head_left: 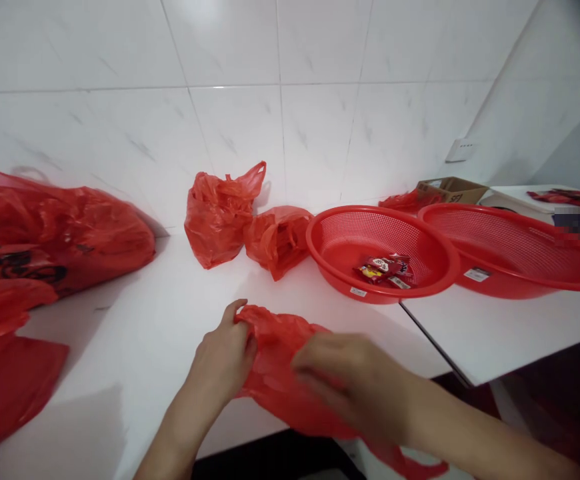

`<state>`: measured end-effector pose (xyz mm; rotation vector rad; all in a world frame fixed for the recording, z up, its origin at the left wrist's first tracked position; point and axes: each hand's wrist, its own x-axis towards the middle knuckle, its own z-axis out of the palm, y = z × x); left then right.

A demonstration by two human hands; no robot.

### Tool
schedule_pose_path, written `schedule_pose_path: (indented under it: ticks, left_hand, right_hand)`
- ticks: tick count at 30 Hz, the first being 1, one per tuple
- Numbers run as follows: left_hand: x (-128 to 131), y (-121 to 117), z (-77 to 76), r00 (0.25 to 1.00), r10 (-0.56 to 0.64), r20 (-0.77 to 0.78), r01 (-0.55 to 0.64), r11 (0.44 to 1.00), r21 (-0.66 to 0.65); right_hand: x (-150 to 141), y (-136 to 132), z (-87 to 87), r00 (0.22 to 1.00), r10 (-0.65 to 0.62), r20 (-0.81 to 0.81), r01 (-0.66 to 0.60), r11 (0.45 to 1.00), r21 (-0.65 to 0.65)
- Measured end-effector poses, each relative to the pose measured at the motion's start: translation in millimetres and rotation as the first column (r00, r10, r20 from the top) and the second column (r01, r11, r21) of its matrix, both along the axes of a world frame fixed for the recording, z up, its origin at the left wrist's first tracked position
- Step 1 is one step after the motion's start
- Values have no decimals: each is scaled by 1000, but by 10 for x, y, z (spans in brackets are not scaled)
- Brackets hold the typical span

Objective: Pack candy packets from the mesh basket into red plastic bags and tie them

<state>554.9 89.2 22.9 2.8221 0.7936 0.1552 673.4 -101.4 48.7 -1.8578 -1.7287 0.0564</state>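
A thin red plastic bag (280, 373) lies stretched out at the front edge of the white table, with a handle loop trailing off to the lower right. My left hand (225, 353) has its fingers closed on the bag's left end. Over the bag's middle is my right hand (350, 380), smeared by motion, so I cannot tell whether its fingers grip the plastic. Beyond the hands, a red mesh basket (333, 250) holds several small dark-red snack packets (385, 267).
Two filled red bags (215, 220) (280, 240) stand against the tiled wall. A large pile of red bags (85, 233) covers the left side. Right of the mesh basket sit a second red basket (510, 283) and a cardboard box (470, 190). A gap (435, 343) separates two tabletops.
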Motion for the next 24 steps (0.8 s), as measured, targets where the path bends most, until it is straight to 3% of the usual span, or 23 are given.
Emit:
schedule_pose_path:
  ticks: [2,5,7,9,12,14,16,17,19,21,22,24]
  left_hand:
    - [-55,44,4,998,-67,-4,66,995,-68]
    - [-179,177,3,974,-226,33,227,943,-244]
    - [-245,264,-7,957,-280,78,289,893,-344]
    - [-270,320,-31,958,-262,116,286,874,-392]
    - [-239,328,-91,964,-163,211,237,885,-400]
    - [-211,303,-127,953,-110,283,230,869,-437]
    - [-202,279,-145,947,-74,313,238,817,-525]
    - [-205,270,-146,948,-62,313,242,781,-576]
    - [-223,260,-137,951,-28,307,237,704,-669]
    - [-243,252,-125,951,22,310,228,627,-745]
    - [-251,247,-121,949,47,312,225,593,-773]
    - [-259,235,-125,944,94,317,217,549,-807]
  right_hand:
    - [17,137,-206,986,127,106,-99,967,-234]
    - [279,267,-433,956,33,291,102,894,-437]
    - [479,282,-478,961,32,273,132,819,-559]
    - [591,254,-462,968,81,238,87,781,-619]
    - [580,186,-373,966,100,239,69,788,-612]
    - [555,150,-248,986,105,132,-16,839,-543]
    - [627,129,-60,993,93,-66,-111,922,-370]
    - [720,125,44,988,57,-142,-93,960,-263]
    - [1021,127,220,980,-97,-173,73,988,-139]
    - [1423,134,285,952,-308,1,303,937,-172]
    - [1629,134,263,928,-356,111,373,889,-265]
    - [1989,125,134,899,-371,234,438,735,-517]
